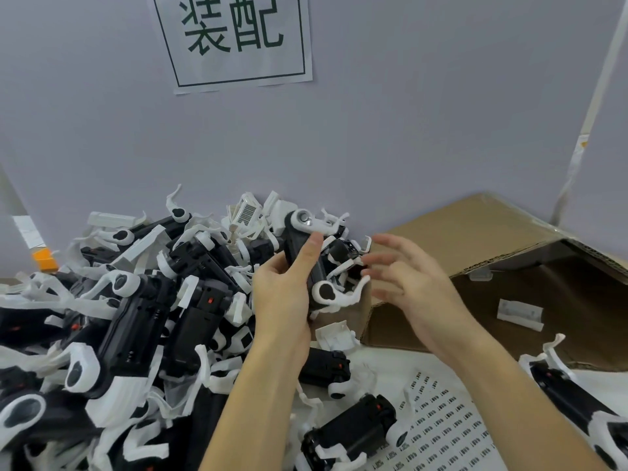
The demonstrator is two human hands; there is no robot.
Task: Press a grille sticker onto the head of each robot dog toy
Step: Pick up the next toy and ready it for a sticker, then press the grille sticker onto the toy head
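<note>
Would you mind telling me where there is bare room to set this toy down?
Bare room shows inside the cardboard box, around the lone white part on its floor. The sticker sheet between the forearms is open but holds stickers. Left of the left hand, which grips a robot dog toy, the pile of toys is crowded.

A pale lilac wall [407, 113] bears a paper sign [234, 39]; an open cardboard box [475, 232] stands right.
</note>
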